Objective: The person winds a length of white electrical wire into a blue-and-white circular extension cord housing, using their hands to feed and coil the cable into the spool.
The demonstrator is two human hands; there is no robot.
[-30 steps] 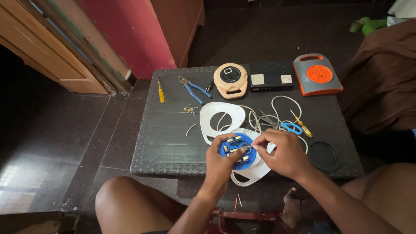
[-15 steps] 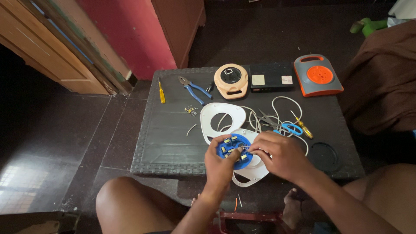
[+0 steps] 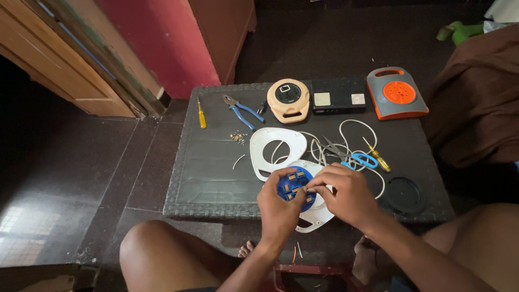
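Now: left hand [image 3: 278,208] grasps blue reel core [image 3: 294,186] | right hand [image 3: 346,194] pinching, maybe wire, hidden

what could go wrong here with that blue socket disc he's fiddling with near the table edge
1. The blue disc and its white housing half overhang the front edge of the table; a slip by the left hand or right hand could drop them.
2. The loose screws lie unguarded and could scatter.
3. The white wire tangles round the scissors and might snag.

A black box [image 3: 339,96] bears 2 pale square labels.
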